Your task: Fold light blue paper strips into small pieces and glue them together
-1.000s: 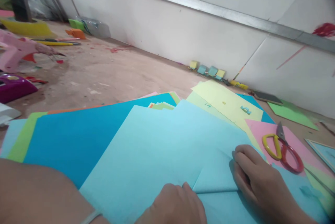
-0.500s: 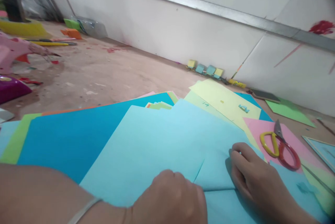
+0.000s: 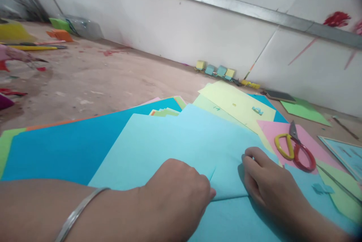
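A large light blue paper sheet lies in front of me, with a short slit above a crease or edge that runs between my hands. My left hand, wearing a thin silver bangle, is closed over the sheet at the left end of that edge, thumb tip showing against the paper. Its other fingertips are hidden. Curled on the right part of the sheet is my right hand; what its fingers hold, if anything, is hidden. Scissors with one yellow and one red handle rest on pink paper right of it.
Darker blue paper spreads out on the left. Pale yellow paper with small cut scraps lies beyond my hands. Several small yellow and blue blocks line the wall's foot. A dark flat object sits on green paper. Pens lie far left.
The view has shifted a little to the right. My left hand has moved up and slightly left along the light blue paper, and its thumb tip now shows. My right hand keeps its place on the sheet.
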{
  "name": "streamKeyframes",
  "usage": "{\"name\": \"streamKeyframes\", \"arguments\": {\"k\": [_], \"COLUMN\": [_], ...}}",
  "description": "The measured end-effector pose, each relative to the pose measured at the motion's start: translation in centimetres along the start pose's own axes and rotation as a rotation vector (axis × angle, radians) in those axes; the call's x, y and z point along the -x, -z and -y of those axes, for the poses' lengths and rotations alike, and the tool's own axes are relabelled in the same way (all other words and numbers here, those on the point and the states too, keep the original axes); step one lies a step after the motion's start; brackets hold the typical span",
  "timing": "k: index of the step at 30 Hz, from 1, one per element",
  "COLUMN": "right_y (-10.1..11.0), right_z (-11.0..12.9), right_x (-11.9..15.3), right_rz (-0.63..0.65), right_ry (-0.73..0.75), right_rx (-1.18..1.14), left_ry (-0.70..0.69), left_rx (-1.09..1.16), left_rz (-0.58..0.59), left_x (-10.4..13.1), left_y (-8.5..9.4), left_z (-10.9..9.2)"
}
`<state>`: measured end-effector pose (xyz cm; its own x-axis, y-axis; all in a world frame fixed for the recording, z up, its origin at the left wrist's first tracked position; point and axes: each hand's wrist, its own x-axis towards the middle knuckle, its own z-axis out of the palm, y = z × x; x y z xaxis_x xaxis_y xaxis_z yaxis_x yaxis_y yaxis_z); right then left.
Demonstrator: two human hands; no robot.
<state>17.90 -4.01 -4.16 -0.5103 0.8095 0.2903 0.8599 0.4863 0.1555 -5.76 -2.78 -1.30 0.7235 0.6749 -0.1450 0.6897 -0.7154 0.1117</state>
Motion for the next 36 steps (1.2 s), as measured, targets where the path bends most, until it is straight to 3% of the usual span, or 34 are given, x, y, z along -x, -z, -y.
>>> {"name": "streamKeyframes", "arguments": {"k": [14,20,25,31,36], "right_y": [-0.1,-0.1,0.2,0.3,0.8], "right_z": [-0.1,0.0,0.3,0.2,-0.4], "right_x": [0.0,-0.2,-0.4,-0.2,0.6], "right_rz": [-0.005,-0.017,-0.044,-0.056,-0.026], "right_ry": [-0.036,-0.020,-0.055,-0.093,-0.078], "right_rx": [-0.065,-0.071,-0.058,0.006,0.200], "left_ry": [-0.036,-0.224,-0.339,-0.430,-0.491], "left_rx": [-0.045,-0.052,-0.003,-0.040,-0.070], "left_rz": [-0.047,-0.176,-0.108,-0.086,-0.109], "left_x": [0.0,-0.1,-0.3,0.4,0.3], "left_y": [-0.3,0.2,-0.2,0.5,0.3], "left_z": [-0.2,-0.1,-0.3,-0.8,-0.3]}}
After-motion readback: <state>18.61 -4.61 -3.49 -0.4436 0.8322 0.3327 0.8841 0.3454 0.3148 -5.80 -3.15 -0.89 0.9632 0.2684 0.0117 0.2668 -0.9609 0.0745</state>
